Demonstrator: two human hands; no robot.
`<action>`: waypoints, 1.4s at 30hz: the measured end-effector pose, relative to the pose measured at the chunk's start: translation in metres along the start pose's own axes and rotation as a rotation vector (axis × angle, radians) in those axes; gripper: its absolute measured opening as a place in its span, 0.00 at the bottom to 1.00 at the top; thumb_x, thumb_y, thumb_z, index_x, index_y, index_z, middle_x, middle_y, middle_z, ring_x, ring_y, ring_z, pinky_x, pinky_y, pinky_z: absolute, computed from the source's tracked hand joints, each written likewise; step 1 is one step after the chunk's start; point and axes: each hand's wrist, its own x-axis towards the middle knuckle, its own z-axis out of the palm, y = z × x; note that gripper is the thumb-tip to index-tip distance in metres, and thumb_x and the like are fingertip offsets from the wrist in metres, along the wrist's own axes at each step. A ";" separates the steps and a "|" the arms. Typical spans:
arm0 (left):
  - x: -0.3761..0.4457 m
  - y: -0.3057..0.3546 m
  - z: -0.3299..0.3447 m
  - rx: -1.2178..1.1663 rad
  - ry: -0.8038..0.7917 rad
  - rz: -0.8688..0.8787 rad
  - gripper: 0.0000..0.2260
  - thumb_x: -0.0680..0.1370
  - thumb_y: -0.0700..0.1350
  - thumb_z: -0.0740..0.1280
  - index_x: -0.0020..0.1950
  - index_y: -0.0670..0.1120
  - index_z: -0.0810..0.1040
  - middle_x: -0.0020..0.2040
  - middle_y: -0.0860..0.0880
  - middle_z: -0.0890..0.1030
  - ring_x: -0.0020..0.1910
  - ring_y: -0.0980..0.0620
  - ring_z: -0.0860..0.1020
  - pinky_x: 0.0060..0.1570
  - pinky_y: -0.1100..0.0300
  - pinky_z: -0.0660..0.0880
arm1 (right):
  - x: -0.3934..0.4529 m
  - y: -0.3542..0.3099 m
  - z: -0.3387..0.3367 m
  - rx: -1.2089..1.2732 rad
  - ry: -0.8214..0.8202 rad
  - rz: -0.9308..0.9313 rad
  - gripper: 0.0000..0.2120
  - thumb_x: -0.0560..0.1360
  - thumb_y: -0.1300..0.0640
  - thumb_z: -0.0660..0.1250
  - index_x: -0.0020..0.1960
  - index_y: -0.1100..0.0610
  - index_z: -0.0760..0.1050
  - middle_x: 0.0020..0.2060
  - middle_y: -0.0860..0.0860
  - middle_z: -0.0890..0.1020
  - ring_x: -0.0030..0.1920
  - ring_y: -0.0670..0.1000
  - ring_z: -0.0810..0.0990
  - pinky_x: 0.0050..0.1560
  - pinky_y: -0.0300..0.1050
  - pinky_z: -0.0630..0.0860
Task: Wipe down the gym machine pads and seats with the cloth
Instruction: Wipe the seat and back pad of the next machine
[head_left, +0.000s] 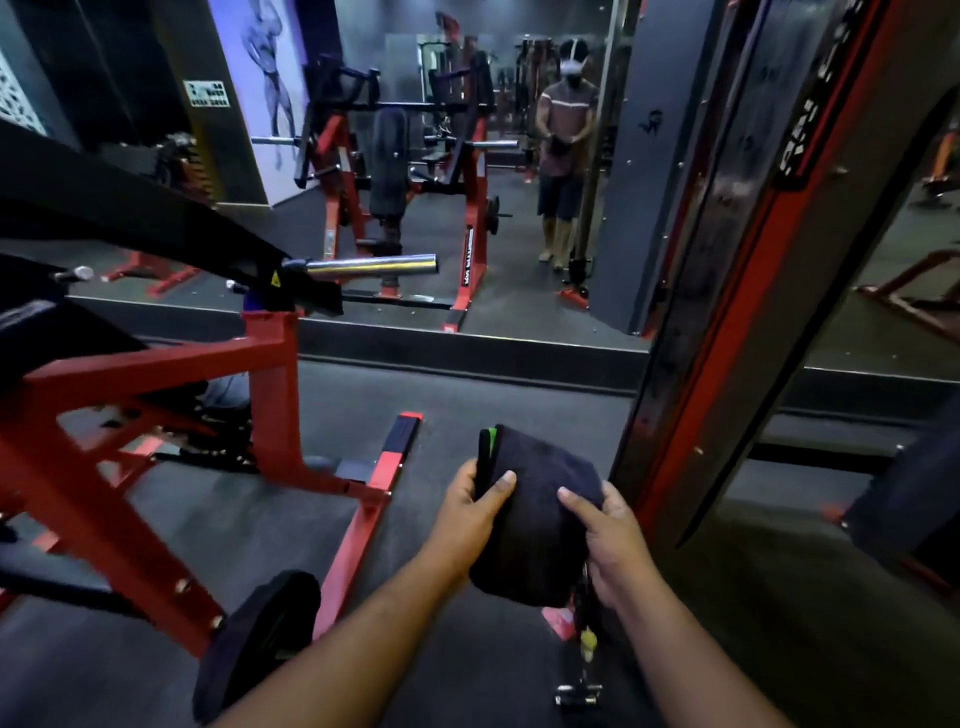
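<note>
Both hands hold the cloth (535, 514) in front of the body, clear of any pad; the left hand (470, 512) pinches its left edge, thumb on top, while the right hand (610, 530) grips the right side, fingers (574, 500) curled over it; likely it is being folded into a flat wad for wiping; the red machine (270, 374) stands to the left, its black pad (257, 634) low and near, probably the next surface.

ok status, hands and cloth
Left hand and right hand both gripping the cloth. Cloth folded, held over the floor, on no pad. Nothing in the way.
</note>
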 end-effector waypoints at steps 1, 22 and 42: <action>0.012 -0.002 0.000 0.030 -0.003 0.002 0.13 0.78 0.46 0.72 0.61 0.46 0.78 0.57 0.47 0.85 0.58 0.49 0.83 0.57 0.56 0.79 | 0.012 -0.001 0.000 -0.008 0.027 -0.032 0.16 0.76 0.69 0.70 0.62 0.61 0.76 0.52 0.59 0.87 0.52 0.57 0.85 0.54 0.51 0.81; 0.559 -0.022 0.078 0.141 0.069 -0.144 0.14 0.82 0.52 0.68 0.59 0.43 0.78 0.52 0.48 0.85 0.52 0.50 0.83 0.45 0.61 0.78 | 0.537 -0.077 0.048 0.005 0.194 0.039 0.17 0.73 0.66 0.75 0.60 0.66 0.78 0.46 0.61 0.87 0.42 0.57 0.87 0.37 0.47 0.83; 1.009 0.056 0.138 -0.015 -0.160 -0.171 0.19 0.77 0.58 0.72 0.55 0.43 0.83 0.51 0.47 0.87 0.52 0.48 0.85 0.57 0.48 0.82 | 0.972 -0.215 0.104 -0.326 0.377 -0.322 0.10 0.80 0.52 0.70 0.58 0.55 0.77 0.48 0.48 0.84 0.53 0.54 0.83 0.50 0.45 0.78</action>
